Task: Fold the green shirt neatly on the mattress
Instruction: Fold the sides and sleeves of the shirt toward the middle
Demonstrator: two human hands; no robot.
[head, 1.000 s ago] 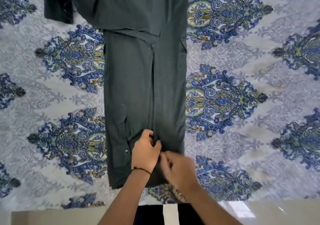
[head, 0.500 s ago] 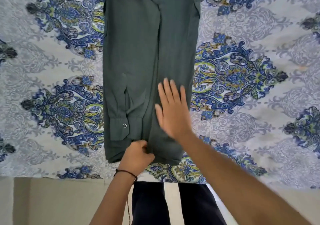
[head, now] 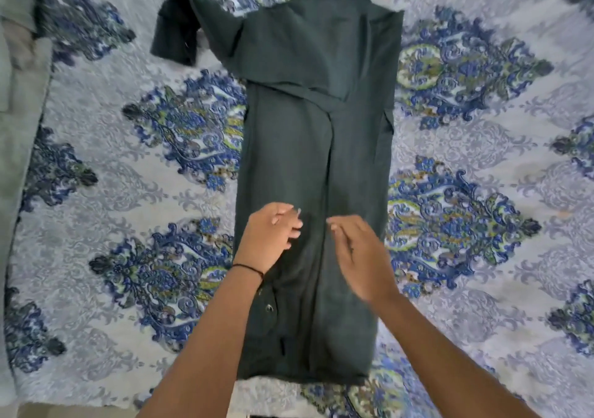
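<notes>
The dark green shirt (head: 316,160) lies lengthwise on the mattress (head: 128,199), folded into a long narrow strip with both sides turned in. One sleeve sticks out at its far left end. My left hand (head: 268,237) hovers over the shirt's left half, fingers relaxed, holding nothing. My right hand (head: 360,253) is just to its right over the centre seam, fingers loosely extended, blurred by motion. A cuff with a button shows below my left wrist.
The mattress cover is pale grey with large blue paisley motifs all around the shirt. A grey fabric edge (head: 16,96) runs along the left side. The mattress's near edge lies just under my forearms.
My left hand let go of the shirt's hem and rose to mid-shirt. My right hand drew back from its flat press. The view tilted up, showing the collar end.
</notes>
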